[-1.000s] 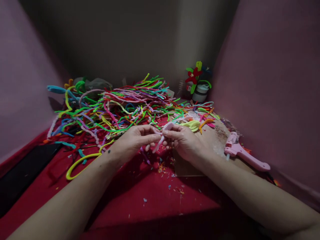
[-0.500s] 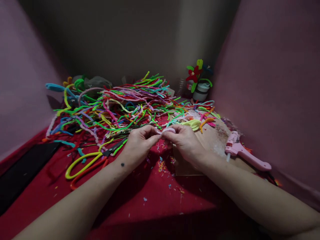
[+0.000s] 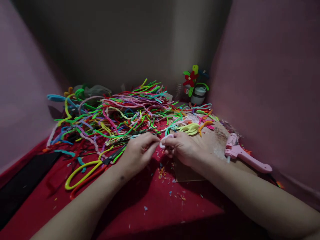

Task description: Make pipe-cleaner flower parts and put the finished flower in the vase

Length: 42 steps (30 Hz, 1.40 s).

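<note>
My left hand (image 3: 138, 153) and my right hand (image 3: 183, 148) meet over the red cloth (image 3: 155, 200), fingertips pinched together. Between them is a small pale pink pipe cleaner (image 3: 165, 139), bent into a short curl; both hands grip it. Just beyond the hands spreads a big tangled pile of coloured pipe cleaners (image 3: 117, 110). Yellow-handled scissors (image 3: 85, 168) lie on the cloth left of my left hand.
A pink glue gun (image 3: 241, 155) rests on a brown board (image 3: 212, 143) at the right. A small pot with a pipe-cleaner flower (image 3: 196, 88) stands at the back. Cut fluff bits litter the cloth. Pink walls close in on both sides.
The pink pipe cleaner hung long between my hands a second ago; it is now bunched into a short curl at my fingertips. My left hand shifted, uncovering the scissors.
</note>
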Tool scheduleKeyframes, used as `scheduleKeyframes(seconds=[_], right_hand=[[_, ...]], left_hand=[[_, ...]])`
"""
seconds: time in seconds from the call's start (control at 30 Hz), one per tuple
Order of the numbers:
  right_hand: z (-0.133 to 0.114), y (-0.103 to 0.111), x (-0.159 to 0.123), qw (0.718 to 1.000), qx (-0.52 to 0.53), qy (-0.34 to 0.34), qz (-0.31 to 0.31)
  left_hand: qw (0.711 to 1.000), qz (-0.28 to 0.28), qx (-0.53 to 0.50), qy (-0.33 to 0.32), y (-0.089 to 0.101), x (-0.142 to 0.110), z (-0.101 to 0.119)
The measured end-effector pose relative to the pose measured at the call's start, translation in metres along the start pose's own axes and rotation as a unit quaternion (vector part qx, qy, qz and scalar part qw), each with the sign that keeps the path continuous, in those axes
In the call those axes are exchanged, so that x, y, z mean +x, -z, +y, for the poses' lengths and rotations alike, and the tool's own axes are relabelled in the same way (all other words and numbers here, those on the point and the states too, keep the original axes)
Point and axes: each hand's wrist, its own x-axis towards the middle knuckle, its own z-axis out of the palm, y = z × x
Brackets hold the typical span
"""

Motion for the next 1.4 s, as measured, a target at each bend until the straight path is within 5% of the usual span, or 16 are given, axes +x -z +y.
scheduleKeyframes(seconds=[0.1,0.23,0.33,0.53,0.63,0.73,0.83,0.93,1.03,1.1,1.17,1.3,1.4], right_hand=[[0.0,-0.001,-0.005,0.98,-0.167,0.111,0.012],[-0.002,-0.005,-0.013,0.894,-0.358,0.261,0.064],[-0.003,-0.007,-0.016,0.86,-0.403,0.302,0.076],[-0.005,-0.006,-0.015,0.848,-0.422,0.309,0.081],[-0.004,-0.006,-0.015,0.847,-0.424,0.311,0.077],[-0.004,-0.006,-0.013,0.88,-0.376,0.281,0.076],[-0.005,-0.005,-0.01,0.976,-0.181,0.118,0.012],[-0.006,-0.003,-0.005,0.996,0.043,-0.063,-0.049],[-0.007,-0.001,-0.002,0.992,0.086,-0.08,-0.052],[-0.008,-0.001,-0.001,0.997,0.049,-0.037,-0.046],[-0.008,-0.001,-0.002,0.999,0.004,0.013,-0.047],[-0.009,-0.002,-0.007,0.987,-0.095,0.101,-0.085],[-0.007,-0.002,-0.009,0.969,-0.182,0.146,-0.083]], left_hand=[[0.945,-0.089,-0.236,0.21,0.007,0.005,-0.003],[0.886,-0.159,-0.336,0.277,0.011,0.006,-0.005],[0.904,-0.123,-0.31,0.267,0.011,0.006,0.0],[0.938,-0.101,-0.232,0.236,0.009,0.005,0.011],[0.967,-0.086,-0.158,0.179,0.004,0.003,0.01],[0.997,-0.026,0.067,0.025,0.0,-0.002,0.006],[0.929,0.013,0.329,-0.171,0.0,-0.007,0.005],[0.873,0.024,0.416,-0.253,0.001,-0.01,0.006],[0.927,0.042,0.325,-0.183,0.004,-0.006,0.004],[0.983,0.037,0.166,-0.067,0.007,0.0,-0.001],[0.996,0.034,-0.025,0.078,0.012,0.006,-0.008],[0.902,-0.007,-0.315,0.294,0.021,0.011,-0.02],[0.857,-0.162,-0.388,0.297,0.022,0.009,-0.019]])
